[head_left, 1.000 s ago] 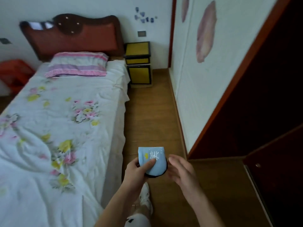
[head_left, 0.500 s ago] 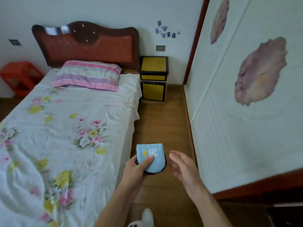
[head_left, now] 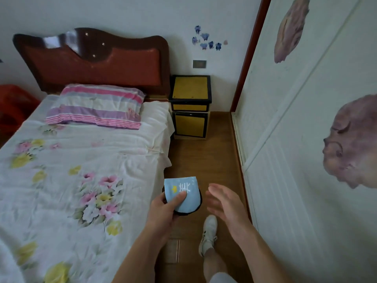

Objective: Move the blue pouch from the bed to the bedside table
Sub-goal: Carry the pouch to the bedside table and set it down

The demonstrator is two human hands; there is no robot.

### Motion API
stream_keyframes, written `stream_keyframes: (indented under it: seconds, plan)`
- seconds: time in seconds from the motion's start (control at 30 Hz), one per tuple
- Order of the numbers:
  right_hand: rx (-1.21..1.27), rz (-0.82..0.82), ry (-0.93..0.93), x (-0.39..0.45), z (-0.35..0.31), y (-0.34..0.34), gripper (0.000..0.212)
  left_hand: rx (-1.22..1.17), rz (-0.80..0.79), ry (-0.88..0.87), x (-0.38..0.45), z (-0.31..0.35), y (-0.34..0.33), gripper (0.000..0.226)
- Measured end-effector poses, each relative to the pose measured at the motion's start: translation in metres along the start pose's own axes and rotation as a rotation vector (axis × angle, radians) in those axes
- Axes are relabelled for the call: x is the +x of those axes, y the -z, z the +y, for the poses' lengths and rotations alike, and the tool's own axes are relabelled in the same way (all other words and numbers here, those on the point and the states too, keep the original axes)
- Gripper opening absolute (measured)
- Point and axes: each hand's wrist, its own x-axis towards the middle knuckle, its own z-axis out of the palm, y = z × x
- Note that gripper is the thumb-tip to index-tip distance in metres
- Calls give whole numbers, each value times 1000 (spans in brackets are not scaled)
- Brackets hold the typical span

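The blue pouch [head_left: 186,190], light blue with white marks, a small yellow spot and a black rim, is held over the wooden floor beside the bed [head_left: 67,180]. My left hand [head_left: 165,209] grips its lower left side, thumb across the front. My right hand [head_left: 224,203] hovers just right of the pouch with fingers spread, holding nothing. The bedside table [head_left: 190,88], yellow with black edges, stands ahead against the far wall next to the headboard, its top bare.
A striped pillow [head_left: 95,105] lies at the head of the bed. A white wardrobe door [head_left: 306,139] with purple patterns runs along the right. The narrow wooden floor aisle [head_left: 204,156] leads to the table. My white shoe [head_left: 209,231] steps forward. An orange thing [head_left: 12,105] sits far left.
I have walked forward along the aisle, so the bedside table is nearer. My right hand has let go of the pouch and drawn slightly apart; the left hand keeps holding it.
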Motion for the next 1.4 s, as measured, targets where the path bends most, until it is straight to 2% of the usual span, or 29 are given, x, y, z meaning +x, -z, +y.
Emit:
stream_keyframes:
  seconds: [0.13, 0.3, 0.53, 0.63, 0.87, 1.27, 1.4]
  plan:
    - [-2, -28, 18, 81, -50, 8, 24, -9, 24, -6, 72, 38, -30, 34]
    - [-14, -56, 33, 173, -121, 23, 36, -7, 42, -43, 156, 92, -78, 40]
    - [-22, -87, 14, 269, -185, 26, 34, -48, 68, -54, 246, 147, -117, 42]
    - [-25, -110, -9, 303, -199, 22, 26, -51, 92, -57, 280, 166, -122, 40]
    - [-55, -100, -58, 389, -226, 7, 25, -79, 112, -18, 372, 204, -124, 32]
    - [9, 4, -20, 567, -338, -59, 18, -32, -26, -14, 568, 337, -107, 42]
    - [54, 50, -34, 614, -364, -76, 13, 11, -39, -12, 624, 370, -105, 32]
